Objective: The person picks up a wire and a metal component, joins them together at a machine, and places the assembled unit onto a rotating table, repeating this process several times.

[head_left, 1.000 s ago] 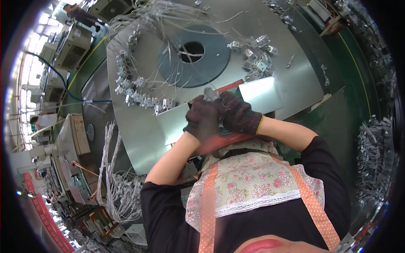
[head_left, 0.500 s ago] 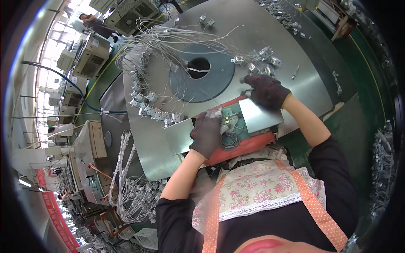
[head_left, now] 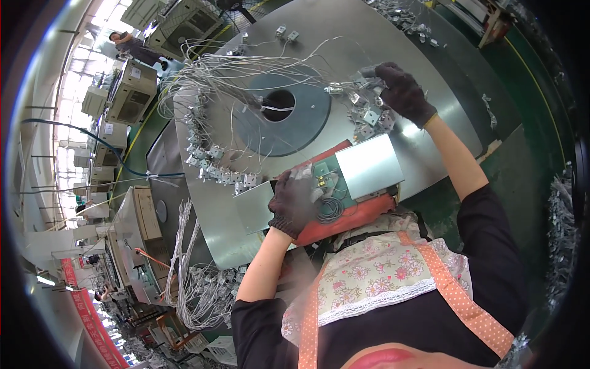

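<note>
My left hand (head_left: 293,200), in a dark glove with pale fingertips, lies at the left side of a green work fixture (head_left: 338,178). Its fingers are bent together beside a small yellow part (head_left: 321,182); what they grip is hidden. A grey coil of wire (head_left: 330,210) lies just right of it. My right hand (head_left: 402,92), gloved alike, reaches over a pile of small metal boxes (head_left: 370,115), fingers stretched and apart. Between the hands and the pile, a shiny metal plate (head_left: 370,167) covers the fixture's right part. Red padding (head_left: 347,220) runs along the fixture's near edge.
On the metal table (head_left: 424,144), a grey disc (head_left: 313,123) with a central hole lies under a tangle of wires (head_left: 246,67). More metal boxes (head_left: 212,169) line the left. Wire bundles (head_left: 184,258) hang lower left. A person (head_left: 138,48) stands far off at upper left.
My right hand has moved away from the shiny plate, up and over the pile of metal boxes. My left hand stays at the fixture's left side. The whole view has shifted slightly.
</note>
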`<action>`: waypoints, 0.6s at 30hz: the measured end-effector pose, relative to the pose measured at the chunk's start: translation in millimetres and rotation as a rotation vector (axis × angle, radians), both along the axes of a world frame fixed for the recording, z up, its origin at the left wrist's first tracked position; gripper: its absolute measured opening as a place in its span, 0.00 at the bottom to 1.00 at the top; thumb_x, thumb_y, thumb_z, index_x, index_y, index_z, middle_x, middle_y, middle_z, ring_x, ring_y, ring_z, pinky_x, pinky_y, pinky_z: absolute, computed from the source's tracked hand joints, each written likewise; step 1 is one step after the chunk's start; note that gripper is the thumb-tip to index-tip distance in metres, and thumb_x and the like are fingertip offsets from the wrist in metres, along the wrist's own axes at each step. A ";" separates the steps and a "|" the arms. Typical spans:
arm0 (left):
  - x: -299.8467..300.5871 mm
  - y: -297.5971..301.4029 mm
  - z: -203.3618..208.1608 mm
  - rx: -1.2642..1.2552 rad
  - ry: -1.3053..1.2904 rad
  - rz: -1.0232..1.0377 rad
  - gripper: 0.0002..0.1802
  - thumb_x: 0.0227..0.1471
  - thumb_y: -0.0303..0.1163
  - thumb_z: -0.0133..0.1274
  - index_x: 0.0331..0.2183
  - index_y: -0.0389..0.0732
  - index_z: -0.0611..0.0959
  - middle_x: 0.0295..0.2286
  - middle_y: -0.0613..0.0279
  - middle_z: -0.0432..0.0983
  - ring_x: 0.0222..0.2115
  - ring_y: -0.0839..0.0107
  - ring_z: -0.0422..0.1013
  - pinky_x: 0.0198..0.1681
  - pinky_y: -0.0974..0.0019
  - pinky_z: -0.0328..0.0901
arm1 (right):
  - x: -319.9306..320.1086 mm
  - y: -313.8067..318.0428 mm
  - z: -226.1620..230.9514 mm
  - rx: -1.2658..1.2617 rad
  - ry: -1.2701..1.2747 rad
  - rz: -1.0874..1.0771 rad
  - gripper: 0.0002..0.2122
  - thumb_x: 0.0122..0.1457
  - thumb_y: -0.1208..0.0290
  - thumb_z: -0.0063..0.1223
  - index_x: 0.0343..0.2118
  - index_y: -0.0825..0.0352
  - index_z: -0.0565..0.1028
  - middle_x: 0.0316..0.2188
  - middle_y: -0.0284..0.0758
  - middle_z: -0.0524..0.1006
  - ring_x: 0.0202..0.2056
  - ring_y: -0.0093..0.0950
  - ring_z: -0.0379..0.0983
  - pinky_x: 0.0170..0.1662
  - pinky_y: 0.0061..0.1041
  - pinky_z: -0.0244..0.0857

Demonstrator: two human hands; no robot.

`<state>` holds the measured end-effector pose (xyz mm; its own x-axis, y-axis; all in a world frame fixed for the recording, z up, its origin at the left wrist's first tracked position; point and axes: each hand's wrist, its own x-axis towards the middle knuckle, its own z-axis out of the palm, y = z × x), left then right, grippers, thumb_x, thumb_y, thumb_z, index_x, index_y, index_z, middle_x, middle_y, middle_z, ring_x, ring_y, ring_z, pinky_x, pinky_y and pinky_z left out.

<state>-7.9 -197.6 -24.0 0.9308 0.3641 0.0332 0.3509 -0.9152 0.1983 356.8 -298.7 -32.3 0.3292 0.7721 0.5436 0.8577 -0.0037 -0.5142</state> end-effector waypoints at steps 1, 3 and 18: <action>-1.4 1.2 -3.9 0.033 -0.042 0.002 0.36 0.53 0.46 0.60 0.56 0.33 0.74 0.52 0.42 0.76 0.55 0.48 0.71 0.63 0.47 0.59 | -0.2 -1.1 0.5 -0.030 0.059 -0.004 0.17 0.53 0.78 0.60 0.47 0.62 0.78 0.44 0.42 0.79 0.47 0.43 0.76 0.52 0.36 0.72; -2.2 1.6 -1.2 0.029 -0.035 -0.014 0.36 0.53 0.46 0.60 0.56 0.33 0.75 0.51 0.42 0.76 0.55 0.48 0.72 0.63 0.47 0.60 | -5.7 -5.1 4.8 -0.025 0.285 0.137 0.17 0.53 0.76 0.60 0.48 0.61 0.78 0.44 0.42 0.79 0.47 0.43 0.76 0.53 0.37 0.71; -1.4 0.8 0.1 0.022 -0.067 -0.032 0.34 0.55 0.47 0.58 0.56 0.33 0.75 0.50 0.43 0.77 0.53 0.48 0.73 0.61 0.47 0.61 | -16.2 -11.2 -46.8 -0.117 -0.457 -0.220 0.27 0.53 0.68 0.59 0.59 0.55 0.71 0.52 0.51 0.72 0.53 0.48 0.71 0.56 0.44 0.67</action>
<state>-9.3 -196.8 -23.9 0.9375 0.3324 0.1035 0.3078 -0.9302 0.1998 340.7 -309.9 -79.0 0.2395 0.7755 0.5841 0.9671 -0.2437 -0.0730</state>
